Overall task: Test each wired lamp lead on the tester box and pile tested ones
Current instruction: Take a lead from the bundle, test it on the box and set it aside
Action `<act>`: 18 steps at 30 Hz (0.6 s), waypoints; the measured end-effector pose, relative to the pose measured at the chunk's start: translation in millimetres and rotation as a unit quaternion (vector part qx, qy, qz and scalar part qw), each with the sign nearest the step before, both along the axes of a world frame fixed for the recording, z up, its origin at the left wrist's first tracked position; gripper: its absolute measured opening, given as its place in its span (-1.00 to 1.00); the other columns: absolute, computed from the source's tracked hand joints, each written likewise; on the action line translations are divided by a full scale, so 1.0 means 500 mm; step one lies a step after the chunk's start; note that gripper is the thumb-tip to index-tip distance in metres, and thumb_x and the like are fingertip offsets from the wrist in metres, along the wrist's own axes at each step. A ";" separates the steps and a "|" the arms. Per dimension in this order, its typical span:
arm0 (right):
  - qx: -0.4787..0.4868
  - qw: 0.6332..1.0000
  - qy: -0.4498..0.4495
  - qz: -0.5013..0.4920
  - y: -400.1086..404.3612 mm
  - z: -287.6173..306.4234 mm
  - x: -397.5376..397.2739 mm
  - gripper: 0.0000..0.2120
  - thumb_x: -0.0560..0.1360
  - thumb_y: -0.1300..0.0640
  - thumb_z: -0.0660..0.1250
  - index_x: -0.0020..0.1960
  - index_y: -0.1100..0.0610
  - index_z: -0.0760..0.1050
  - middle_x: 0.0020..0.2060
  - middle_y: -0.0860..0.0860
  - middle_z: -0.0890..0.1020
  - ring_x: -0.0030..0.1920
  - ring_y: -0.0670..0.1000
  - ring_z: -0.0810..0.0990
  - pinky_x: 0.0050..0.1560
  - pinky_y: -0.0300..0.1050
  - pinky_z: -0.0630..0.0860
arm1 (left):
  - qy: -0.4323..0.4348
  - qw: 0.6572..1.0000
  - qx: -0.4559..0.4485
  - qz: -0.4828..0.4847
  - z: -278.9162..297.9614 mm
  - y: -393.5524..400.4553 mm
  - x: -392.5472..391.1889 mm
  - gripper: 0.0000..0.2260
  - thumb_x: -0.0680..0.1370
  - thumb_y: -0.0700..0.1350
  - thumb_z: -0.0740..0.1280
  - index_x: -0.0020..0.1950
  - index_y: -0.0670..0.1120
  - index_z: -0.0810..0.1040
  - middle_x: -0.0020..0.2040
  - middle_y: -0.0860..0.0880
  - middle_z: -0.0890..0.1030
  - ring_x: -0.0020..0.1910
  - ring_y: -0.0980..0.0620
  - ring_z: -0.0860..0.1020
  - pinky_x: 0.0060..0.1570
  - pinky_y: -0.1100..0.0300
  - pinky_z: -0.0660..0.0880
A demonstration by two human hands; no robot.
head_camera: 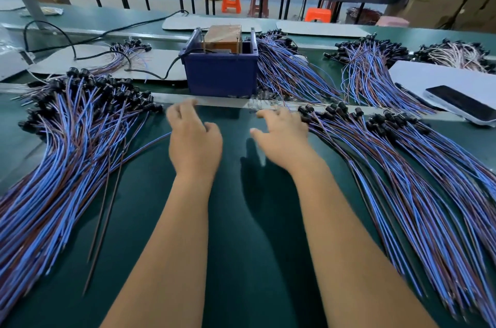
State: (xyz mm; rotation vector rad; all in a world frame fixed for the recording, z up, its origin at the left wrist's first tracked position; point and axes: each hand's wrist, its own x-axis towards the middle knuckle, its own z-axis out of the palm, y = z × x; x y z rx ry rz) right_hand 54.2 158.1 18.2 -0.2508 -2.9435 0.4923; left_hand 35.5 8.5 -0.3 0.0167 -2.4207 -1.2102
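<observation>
On the green bench top [236, 220], a little nearer than the blue tester box [221, 74], both bare hands hover side by side, palms down. The left hand [194, 137] has its fingers loosely bent and blurred, with nothing visibly held in it. The right hand [281, 134] is spread, its thumb out to the left and its fingers reaching toward the black lamp ends of the right-hand bundle of leads [402, 180]; whether a fingertip already touches one I cannot tell, and no lead is gripped. That bundle of blue and brown wires fans toward the near right edge. A larger left-hand pile of leads [67, 156] lies to the left of the left hand, lamp ends at the far side, a few stray brown wires beside it. The tester box sits at the far centre beyond a metal strip [214, 102], a brown block [224, 37] standing in it and a black cable [88, 40] running off to the left. More lead bundles [284, 70] lie just right of the box and farther right. A dark phone [463, 105] rests face up at the far right on a white sheet [434, 75].
</observation>
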 end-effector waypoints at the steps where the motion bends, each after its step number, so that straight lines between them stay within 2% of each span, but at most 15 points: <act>1: -0.028 0.999 -0.009 0.019 -0.021 -0.012 -0.003 -0.56 0.58 -0.14 0.19 0.42 -0.06 0.35 0.34 0.09 0.38 0.37 0.16 0.27 0.32 0.05 0.20 | -0.013 1.000 0.000 0.028 0.002 -0.014 -0.002 -0.56 0.51 -0.26 0.23 0.39 -0.11 0.35 0.39 -0.15 0.33 -0.04 -0.23 0.52 -0.11 0.06 0.35; 3: -0.035 0.999 -0.008 0.033 -0.045 -0.038 -0.005 -0.60 0.57 -0.14 0.19 0.39 -0.09 0.38 0.29 0.03 0.39 0.35 0.12 0.26 0.32 0.03 0.17 | -0.051 0.997 -0.017 0.058 0.002 -0.036 -0.008 -0.52 0.51 -0.28 0.24 0.44 -0.16 0.31 0.36 -0.22 0.39 0.12 -0.26 0.48 0.08 -0.01 0.36; 5: -0.027 0.999 0.015 0.025 -0.051 -0.054 -0.004 -0.65 0.57 -0.13 0.19 0.33 -0.10 0.42 0.23 -0.01 0.38 0.31 0.08 0.26 0.29 0.02 0.14 | -0.081 0.992 -0.059 0.072 0.000 -0.044 -0.010 -0.51 0.52 -0.27 0.24 0.46 -0.18 0.28 0.32 -0.24 0.46 0.22 -0.28 0.43 0.24 -0.04 0.29; 10: -0.058 0.997 0.039 0.036 -0.042 -0.059 0.004 -0.72 0.57 -0.07 0.20 0.26 -0.09 0.48 0.20 -0.03 0.41 0.30 0.07 0.29 0.28 -0.02 0.14 | -0.139 0.979 -0.115 0.089 -0.002 -0.045 -0.011 -0.51 0.54 -0.20 0.22 0.47 -0.15 0.25 0.41 -0.28 0.35 0.33 -0.30 0.31 0.30 -0.06 0.23; 13: -0.067 0.996 0.041 0.049 -0.038 -0.057 0.009 -0.75 0.58 -0.05 0.21 0.22 -0.09 0.51 0.18 -0.04 0.45 0.29 0.05 0.31 0.28 -0.03 0.16 | -0.162 0.970 -0.154 0.096 -0.004 -0.047 -0.014 -0.60 0.56 -0.13 0.21 0.41 -0.13 0.33 0.37 -0.25 0.38 0.31 -0.27 0.31 0.25 -0.05 0.25; 16: -0.144 0.983 0.096 0.058 -0.043 -0.053 0.012 -0.79 0.59 0.07 0.22 0.13 -0.02 0.58 0.09 -0.03 0.56 0.18 0.01 0.45 0.22 -0.06 0.28 | -0.117 0.983 -0.108 0.086 -0.005 -0.045 -0.019 -0.70 0.57 -0.12 0.22 0.28 -0.12 0.48 0.26 -0.21 0.48 0.25 -0.22 0.37 0.24 0.00 0.27; 18: -0.254 0.957 0.129 0.064 -0.048 -0.048 0.018 -0.80 0.58 0.17 0.22 0.08 0.06 0.60 -0.02 -0.02 0.60 0.04 -0.01 0.52 0.09 -0.14 0.38 | -0.053 0.997 -0.007 0.058 0.000 -0.033 -0.018 -0.76 0.55 -0.12 0.24 0.18 -0.09 0.55 0.12 -0.09 0.59 0.15 -0.11 0.47 0.18 0.03 0.38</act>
